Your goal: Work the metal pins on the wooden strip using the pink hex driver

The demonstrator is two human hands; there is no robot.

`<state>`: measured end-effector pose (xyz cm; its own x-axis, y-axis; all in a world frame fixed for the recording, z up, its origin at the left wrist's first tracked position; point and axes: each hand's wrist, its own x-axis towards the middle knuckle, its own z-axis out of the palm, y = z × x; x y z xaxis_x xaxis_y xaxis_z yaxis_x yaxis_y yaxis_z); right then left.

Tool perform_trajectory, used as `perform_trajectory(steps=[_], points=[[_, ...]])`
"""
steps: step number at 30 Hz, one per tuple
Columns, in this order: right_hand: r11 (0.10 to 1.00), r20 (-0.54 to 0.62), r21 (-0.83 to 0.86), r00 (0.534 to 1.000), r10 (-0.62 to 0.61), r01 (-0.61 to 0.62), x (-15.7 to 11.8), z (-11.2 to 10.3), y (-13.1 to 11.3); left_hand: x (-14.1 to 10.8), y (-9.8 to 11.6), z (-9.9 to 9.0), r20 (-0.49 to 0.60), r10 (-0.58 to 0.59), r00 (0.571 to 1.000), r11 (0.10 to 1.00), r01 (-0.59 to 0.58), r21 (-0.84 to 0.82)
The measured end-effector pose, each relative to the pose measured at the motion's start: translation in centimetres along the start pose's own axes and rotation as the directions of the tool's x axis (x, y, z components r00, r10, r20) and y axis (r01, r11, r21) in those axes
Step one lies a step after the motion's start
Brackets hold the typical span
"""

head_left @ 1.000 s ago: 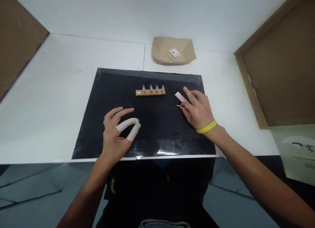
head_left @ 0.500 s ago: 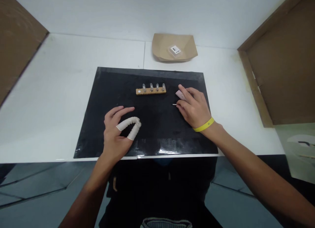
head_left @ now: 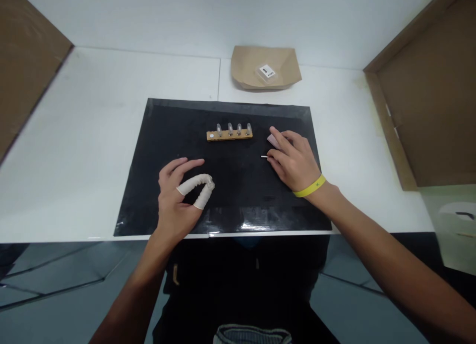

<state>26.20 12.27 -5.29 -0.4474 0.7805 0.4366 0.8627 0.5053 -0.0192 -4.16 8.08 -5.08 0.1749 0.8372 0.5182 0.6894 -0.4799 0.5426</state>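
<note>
My left hand (head_left: 178, 200) hovers over the black mat (head_left: 238, 185). Its thumb and index finger wear white finger cots and pinch a small clear piece (head_left: 211, 183), too small to identify. At the right of the mat, my right hand (head_left: 295, 160) has thumb and fingers closed on a thin stick (head_left: 264, 156), its white end pointing left. A pale pinkish sheet (head_left: 273, 141), perhaps paper or cloth, lies partly hidden beneath that hand. Between and beyond both hands stands a narrow brown strip (head_left: 225, 137) with several small clear upright pieces (head_left: 239, 129) and a white dot at its left end.
Behind the mat, a brown cardboard tray (head_left: 241, 76) holds a small clear box (head_left: 267, 72) with a white label. Brown panels flank the white table (head_left: 85, 150) on both sides. The table's front edge runs just below the mat.
The whole view has shifted slightly. Both hands keep almost the same pose and hold, and the strip stays in place on the mat.
</note>
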Motion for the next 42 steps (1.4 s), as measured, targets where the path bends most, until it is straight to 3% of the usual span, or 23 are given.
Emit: perform_trajectory(steps=[12,15,19,22,25,28,30,32,37,40,42], points=[[0.998,0.009,-0.059,0.999,-0.033,0.033,-0.1,0.0,0.1,0.0,-0.1,0.0,0.002,0.002,1.0,1.0,-0.002,0.016],[1.0,0.006,-0.005,1.0,-0.017,0.017,0.4,-1.0,0.6,0.0,-0.2,0.0,0.002,-0.003,1.0,1.0,0.003,0.019],[0.996,-0.11,0.084,0.993,0.046,-0.037,1.9,-3.4,2.9,0.0,-0.2,0.0,0.004,0.01,1.0,1.0,-0.01,0.004],[0.985,-0.051,0.105,0.99,-0.131,0.136,2.7,-4.3,5.2,0.1,-0.2,0.1,0.003,0.016,1.0,1.0,-0.016,-0.005],[0.948,0.171,0.091,0.933,-0.318,0.306,2.9,-4.0,6.8,0.1,-0.1,0.1,-0.001,0.014,1.0,1.0,-0.014,-0.011],[0.885,0.365,0.075,0.813,-0.454,0.46,3.0,-3.3,7.1,0.1,0.0,0.1,0.001,0.011,1.0,1.0,-0.01,-0.013],[0.844,0.449,0.061,0.74,-0.5,0.533,3.3,-3.0,7.0,0.1,-0.1,0.1,0.006,0.007,1.0,1.0,-0.006,-0.01],[0.837,0.484,0.066,0.716,-0.503,0.544,3.8,-2.8,6.9,0.1,-0.1,0.1,0.011,0.009,1.0,1.0,-0.009,-0.012],[0.857,0.372,0.232,0.773,-0.515,0.459,4.7,-2.3,8.7,0.1,-0.2,0.0,0.032,0.034,0.999,0.999,-0.033,-0.042],[0.894,0.276,0.308,0.869,-0.412,0.326,4.4,-2.3,10.7,0.0,-0.2,0.0,0.054,0.023,0.998,0.998,-0.02,-0.051],[0.924,0.182,0.336,0.95,-0.254,0.183,3.9,-2.3,11.5,0.0,-0.2,0.0,0.06,0.023,0.998,0.998,-0.019,-0.059]])
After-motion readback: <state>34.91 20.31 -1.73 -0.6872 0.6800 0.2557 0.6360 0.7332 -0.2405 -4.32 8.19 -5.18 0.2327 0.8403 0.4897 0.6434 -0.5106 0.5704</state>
